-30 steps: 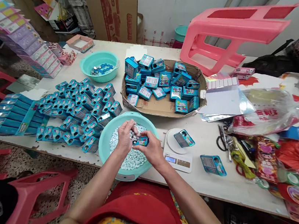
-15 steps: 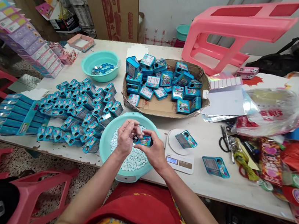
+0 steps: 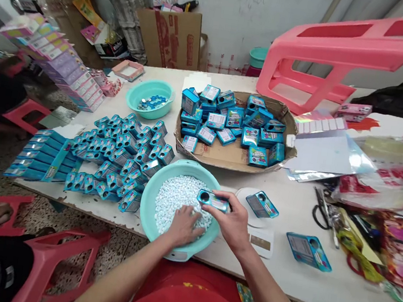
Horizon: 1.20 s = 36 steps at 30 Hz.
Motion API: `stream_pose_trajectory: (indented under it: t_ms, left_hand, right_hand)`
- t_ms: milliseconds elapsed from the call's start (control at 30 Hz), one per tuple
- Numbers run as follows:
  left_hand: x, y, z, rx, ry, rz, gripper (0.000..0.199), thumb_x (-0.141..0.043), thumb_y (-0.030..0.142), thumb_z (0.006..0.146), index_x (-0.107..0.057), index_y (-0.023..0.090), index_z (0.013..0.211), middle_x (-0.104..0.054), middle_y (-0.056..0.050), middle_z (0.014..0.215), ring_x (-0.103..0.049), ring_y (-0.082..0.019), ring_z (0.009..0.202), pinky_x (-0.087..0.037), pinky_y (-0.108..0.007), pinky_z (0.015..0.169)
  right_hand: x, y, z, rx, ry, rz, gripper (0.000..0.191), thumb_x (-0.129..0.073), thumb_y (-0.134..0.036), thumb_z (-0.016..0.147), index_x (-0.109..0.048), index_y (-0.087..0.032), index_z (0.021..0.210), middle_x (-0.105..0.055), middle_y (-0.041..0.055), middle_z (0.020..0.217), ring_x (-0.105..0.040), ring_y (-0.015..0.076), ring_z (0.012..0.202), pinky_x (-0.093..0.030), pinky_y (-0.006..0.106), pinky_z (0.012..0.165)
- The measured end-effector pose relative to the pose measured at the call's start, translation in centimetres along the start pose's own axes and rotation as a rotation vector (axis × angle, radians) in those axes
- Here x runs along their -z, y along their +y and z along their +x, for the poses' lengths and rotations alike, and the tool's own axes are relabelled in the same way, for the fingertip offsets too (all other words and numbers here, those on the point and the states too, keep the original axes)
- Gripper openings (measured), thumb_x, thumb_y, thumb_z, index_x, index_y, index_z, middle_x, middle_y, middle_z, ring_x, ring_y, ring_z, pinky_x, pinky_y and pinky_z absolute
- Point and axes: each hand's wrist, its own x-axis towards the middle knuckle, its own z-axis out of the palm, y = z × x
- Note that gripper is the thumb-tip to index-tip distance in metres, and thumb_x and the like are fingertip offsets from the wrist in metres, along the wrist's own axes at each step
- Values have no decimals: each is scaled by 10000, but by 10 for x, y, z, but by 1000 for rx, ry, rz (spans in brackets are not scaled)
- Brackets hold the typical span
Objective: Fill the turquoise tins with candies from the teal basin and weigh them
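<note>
My left hand (image 3: 185, 227) rests with fingers spread in the pale blue and white candies (image 3: 173, 194), which fill a turquoise basin (image 3: 147, 213). Above the basin's right side, my right hand (image 3: 232, 220) grips a small blue box (image 3: 213, 200) between thumb and fingers, its dark round hole facing up at the left end. Right of that hand, another blue box (image 3: 262, 204) lies on a white scale (image 3: 261, 242), partly hidden by the hand. One more blue box (image 3: 308, 251) lies on the table farther right.
A cardboard tray (image 3: 204, 154) of blue boxes stands behind the basin. Many blue boxes (image 3: 123, 142) crowd the left, near a smaller turquoise bowl (image 3: 150, 111). Scissors (image 3: 322, 215) and plastic bags (image 3: 393, 173) lie right; a pink stool (image 3: 331, 54) rests on the table behind.
My left hand has left the box and gone down into the candies, its fingers now spread. My right hand has moved right with the box, toward the scale. The view has shifted.
</note>
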Motion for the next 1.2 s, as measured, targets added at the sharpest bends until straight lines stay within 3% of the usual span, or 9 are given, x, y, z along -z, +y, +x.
stream_pose_trajectory:
  t_ms: [133,267,400,533,600,700,800,900,1200]
  left_hand:
    - [-6,-8,-15,-145,-204,223,394,-417,544,846,-583,248,1047,-534,-84,1072,-465,-276,1031,-402,-429,843]
    - [-1,-34,-15,-61,-263,173,290,-442,404,851,-578,207,1015,-549,-92,1037,-543,-243,917,-437,-373,781]
    - [2,-46,-4,195,-52,-226,150,-508,314,798,-583,184,803,-598,-63,869,-576,-213,835,-437,-311,730]
    - [28,-28,2,401,174,-857,216,-517,405,796,-524,191,761,-514,15,579,-492,-133,515,-351,-223,460]
    - [48,-12,5,432,292,-1250,250,-601,423,740,-511,191,769,-455,49,513,-407,-98,422,-263,-197,386]
    - [71,10,14,323,477,-1571,250,-659,374,701,-504,183,747,-509,41,583,-451,-81,453,-309,-187,405]
    - [79,21,25,306,662,-1673,250,-624,388,735,-516,163,721,-561,12,664,-531,-95,523,-420,-218,496]
    - [81,25,31,305,775,-1661,283,-573,423,779,-554,144,736,-591,-13,716,-569,-109,565,-459,-241,553]
    - [100,31,42,298,808,-1639,325,-607,456,767,-449,176,717,-489,50,556,-499,-78,455,-395,-196,485]
  right_hand:
    - [-1,-4,3,-47,8,60,376,-775,-391,630,-642,-215,934,-673,44,962,-616,214,894,-481,340,793]
    - [-10,3,9,-25,42,111,428,-785,-398,612,-634,-216,969,-668,51,999,-611,220,923,-482,346,814]
    - [-25,29,13,-53,-109,7,429,-771,-437,606,-645,-213,950,-681,39,940,-626,229,869,-485,365,796]
    - [-34,49,8,18,-133,-97,410,-741,-419,656,-622,-214,991,-669,46,982,-621,237,921,-478,378,831]
    - [-39,52,4,67,-151,-144,386,-730,-385,681,-610,-218,1007,-662,49,994,-614,239,950,-473,386,853]
    - [-49,49,-1,115,-228,-199,363,-729,-317,696,-592,-219,1017,-658,51,1000,-612,238,958,-477,390,855]
    - [-57,42,-3,138,-297,-232,372,-724,-268,708,-570,-220,1044,-657,53,1008,-615,239,961,-482,395,844]
    - [-61,33,-3,144,-274,-220,479,-733,-254,701,-524,-228,1131,-643,59,1065,-615,236,990,-482,393,855]
    - [-55,15,6,112,-250,-208,500,-746,-280,677,-522,-228,1121,-660,52,1030,-633,238,971,-490,390,842]
